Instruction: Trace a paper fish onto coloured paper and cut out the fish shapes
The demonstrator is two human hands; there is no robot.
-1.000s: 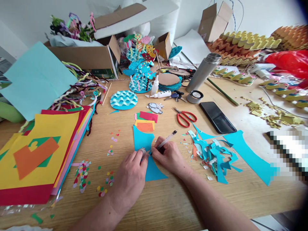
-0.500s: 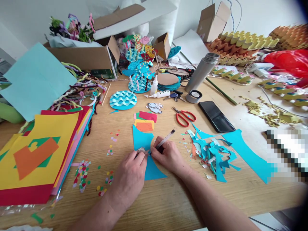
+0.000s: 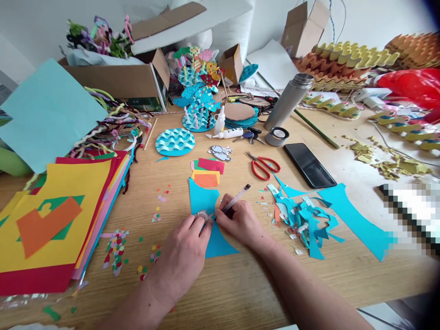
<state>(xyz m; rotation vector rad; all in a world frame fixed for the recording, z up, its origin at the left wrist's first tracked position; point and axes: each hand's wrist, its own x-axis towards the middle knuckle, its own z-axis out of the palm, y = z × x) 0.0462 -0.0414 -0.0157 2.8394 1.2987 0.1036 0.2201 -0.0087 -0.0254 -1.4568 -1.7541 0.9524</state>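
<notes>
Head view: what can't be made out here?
- Small grey patterned template: mostly hidden under the left hand fingers, shape unclear.
- Clear pen tip: hidden by the right hand grip.
- Pixelated block at right: blurred out.
- Turquoise paper piece: drawn lines too small to see.

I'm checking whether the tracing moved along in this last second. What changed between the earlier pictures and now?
Almost nothing. The right hand still holds the pen, tip at the small template that the left hand keeps pressed on the blue paper. The pen tip barely shifts. Nothing was picked up or let go. The red scissors and phone lie as before; the view only drifts slightly.
</notes>
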